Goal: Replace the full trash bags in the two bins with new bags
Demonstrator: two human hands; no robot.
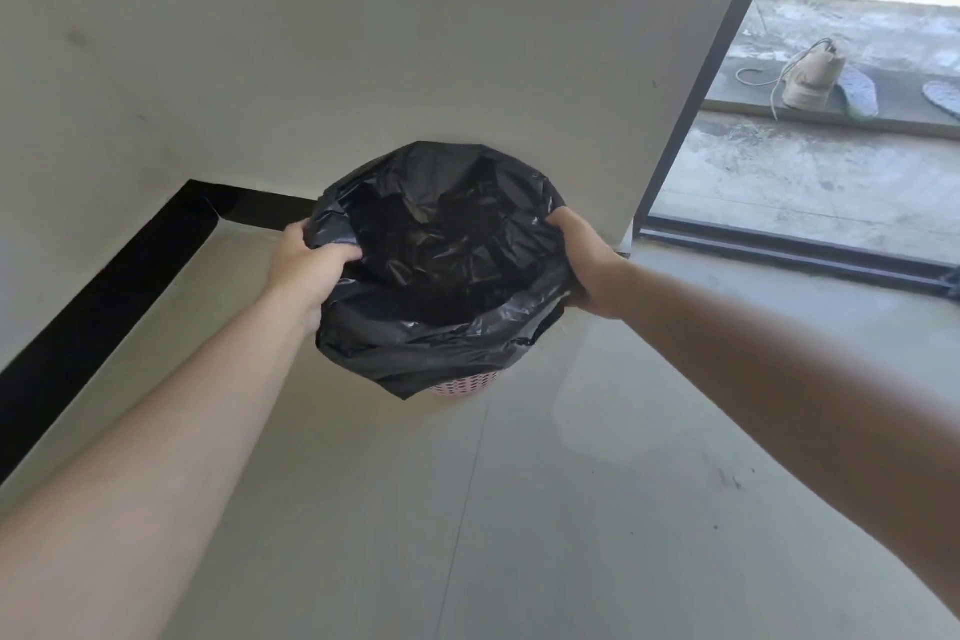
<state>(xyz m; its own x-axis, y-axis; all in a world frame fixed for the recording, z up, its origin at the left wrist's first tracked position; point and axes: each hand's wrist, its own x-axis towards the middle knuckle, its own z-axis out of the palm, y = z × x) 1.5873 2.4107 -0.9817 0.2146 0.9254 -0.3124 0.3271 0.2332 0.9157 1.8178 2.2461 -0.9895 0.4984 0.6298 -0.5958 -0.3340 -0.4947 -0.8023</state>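
Note:
A black trash bag [441, 270] lines a pink perforated bin [462, 386] that stands on the floor against the wall. The bag's mouth is spread open and folded down over the rim, so only a small strip of the bin shows at the bottom. My left hand [306, 265] grips the bag's edge on the left side, fingers curled inside the mouth. On the right side my right hand [582, 255] holds the bag's edge at the rim. The inside of the bag looks dark; what it holds cannot be made out.
A white wall [363, 42] with a black skirting [104, 296] runs behind the bin. At the right a dark-framed glass door [779, 244] gives onto an outdoor concrete area with a tan shoe [810, 78] and insoles. Grey floor [519, 509] lies in front.

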